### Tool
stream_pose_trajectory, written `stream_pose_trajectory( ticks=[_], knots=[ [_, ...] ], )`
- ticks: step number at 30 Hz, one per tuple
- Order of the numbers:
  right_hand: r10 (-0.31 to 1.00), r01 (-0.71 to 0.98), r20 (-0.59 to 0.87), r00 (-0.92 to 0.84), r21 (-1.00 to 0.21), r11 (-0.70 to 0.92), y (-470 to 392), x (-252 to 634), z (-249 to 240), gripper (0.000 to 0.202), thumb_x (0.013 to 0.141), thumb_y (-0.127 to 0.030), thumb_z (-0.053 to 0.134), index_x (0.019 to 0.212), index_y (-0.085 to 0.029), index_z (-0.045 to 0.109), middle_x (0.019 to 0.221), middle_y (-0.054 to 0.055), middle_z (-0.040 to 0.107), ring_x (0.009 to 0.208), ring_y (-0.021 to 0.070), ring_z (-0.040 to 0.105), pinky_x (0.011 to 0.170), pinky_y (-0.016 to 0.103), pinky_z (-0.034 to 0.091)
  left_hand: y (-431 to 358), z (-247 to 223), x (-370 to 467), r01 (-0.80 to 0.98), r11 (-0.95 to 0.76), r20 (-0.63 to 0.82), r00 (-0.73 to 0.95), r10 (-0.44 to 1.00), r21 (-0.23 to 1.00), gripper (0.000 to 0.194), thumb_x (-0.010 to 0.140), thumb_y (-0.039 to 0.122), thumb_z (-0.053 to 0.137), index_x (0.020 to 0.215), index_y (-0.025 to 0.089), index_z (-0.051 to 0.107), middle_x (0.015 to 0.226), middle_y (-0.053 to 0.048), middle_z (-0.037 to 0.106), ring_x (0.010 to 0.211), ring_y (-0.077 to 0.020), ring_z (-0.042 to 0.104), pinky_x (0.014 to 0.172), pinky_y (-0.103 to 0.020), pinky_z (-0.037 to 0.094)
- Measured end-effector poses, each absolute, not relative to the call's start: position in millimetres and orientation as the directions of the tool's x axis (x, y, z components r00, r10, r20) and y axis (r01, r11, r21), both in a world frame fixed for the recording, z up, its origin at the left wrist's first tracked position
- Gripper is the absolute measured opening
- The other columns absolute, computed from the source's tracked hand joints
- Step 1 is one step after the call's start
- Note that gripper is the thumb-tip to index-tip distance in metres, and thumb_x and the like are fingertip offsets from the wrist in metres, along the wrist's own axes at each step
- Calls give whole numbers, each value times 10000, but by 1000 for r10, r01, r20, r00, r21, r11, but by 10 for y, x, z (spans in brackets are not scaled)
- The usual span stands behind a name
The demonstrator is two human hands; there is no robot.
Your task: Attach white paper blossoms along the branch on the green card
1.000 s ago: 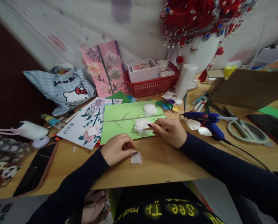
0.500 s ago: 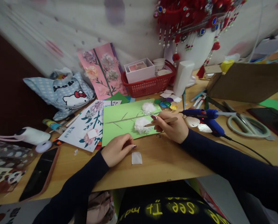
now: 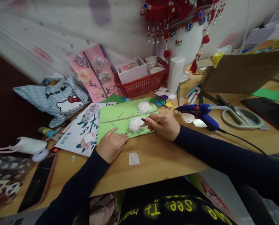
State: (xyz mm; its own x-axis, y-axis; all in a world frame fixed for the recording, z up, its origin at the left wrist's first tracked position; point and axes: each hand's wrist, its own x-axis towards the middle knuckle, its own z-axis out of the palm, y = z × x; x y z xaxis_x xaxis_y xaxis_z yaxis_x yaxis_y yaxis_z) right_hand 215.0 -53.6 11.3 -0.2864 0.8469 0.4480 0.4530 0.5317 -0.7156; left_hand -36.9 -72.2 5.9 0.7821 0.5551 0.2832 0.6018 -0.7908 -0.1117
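A green sheet [image 3: 111, 115] lies on the table with a painted grey branch and two white fluffy flowers. My right hand [image 3: 164, 125] pinches a thin wooden stick [image 3: 161, 119], its tip at the right side of the lower flower [image 3: 136, 124]. The upper flower [image 3: 144, 107] sits beyond the branch. My left hand [image 3: 112, 145] rests on the sheet's lower left edge, fingers apart and holding nothing. A small white paper square [image 3: 134, 159] lies on the wood in front of the sheet.
A blue glue gun [image 3: 197, 112] and scissors [image 3: 242, 118] lie to the right. Paint pots [image 3: 162, 102] and a red basket [image 3: 142, 85] stand behind the sheet. Flower pictures [image 3: 70, 137] and a phone [image 3: 39, 181] are on the left.
My left hand has turned and spread its fingers onto the green sheet's lower edge. My right hand still holds the stick at the lower flower. The whole view has shifted slightly.
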Motion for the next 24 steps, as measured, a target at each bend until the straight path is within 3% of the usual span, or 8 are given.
stream_pose_trajectory(
  ticks=[2, 8, 15, 20, 24],
  knots=[
    [853, 452, 443, -277, -723, 522, -531, 2152, 104, 407, 907, -392, 488, 615, -147, 634, 520, 3, 625, 457, 61, 520, 476, 182, 386, -759, 98, -343, 617, -784, 265, 769, 582, -66, 245, 903, 163, 415, 936, 188, 657, 937, -50, 733, 856, -174, 676, 945, -451, 448],
    [887, 411, 392, -242, -787, 460, -517, 2141, 88, 415, 912, -403, 452, 647, -144, 639, 533, 13, 630, 462, 67, 530, 457, 179, 392, -959, 231, -188, 730, -631, 81, 635, 769, 263, 160, 863, 311, 554, 922, 172, 608, 949, -81, 628, 908, -216, 582, 811, -384, 494],
    [894, 321, 379, -241, -838, 442, -493, 2137, 53, 452, 923, -461, 407, 719, -123, 628, 556, 28, 632, 454, 73, 545, 446, 176, 422, -1016, 270, -176, 744, -484, -136, 598, 790, 461, 133, 874, 237, 527, 764, 174, 569, 857, -38, 533, 838, -188, 527, 777, -344, 449],
    [902, 267, 363, -233, -868, 418, -479, 2128, 33, 470, 915, -499, 411, 737, -118, 621, 551, 23, 620, 450, 76, 553, 453, 184, 437, -873, 284, -47, 704, -479, 32, 546, 837, 524, 104, 863, 192, 519, 765, 174, 550, 816, -24, 543, 798, -172, 528, 731, -306, 433],
    [897, 260, 372, -237, -866, 428, -485, 2138, 31, 484, 913, -515, 401, 732, -122, 617, 547, 19, 614, 449, 77, 550, 453, 184, 437, -587, 154, 164, 684, -564, 194, 543, 817, 464, 71, 830, 149, 545, 762, 165, 555, 824, -29, 521, 831, -180, 525, 783, -323, 432]
  ],
)
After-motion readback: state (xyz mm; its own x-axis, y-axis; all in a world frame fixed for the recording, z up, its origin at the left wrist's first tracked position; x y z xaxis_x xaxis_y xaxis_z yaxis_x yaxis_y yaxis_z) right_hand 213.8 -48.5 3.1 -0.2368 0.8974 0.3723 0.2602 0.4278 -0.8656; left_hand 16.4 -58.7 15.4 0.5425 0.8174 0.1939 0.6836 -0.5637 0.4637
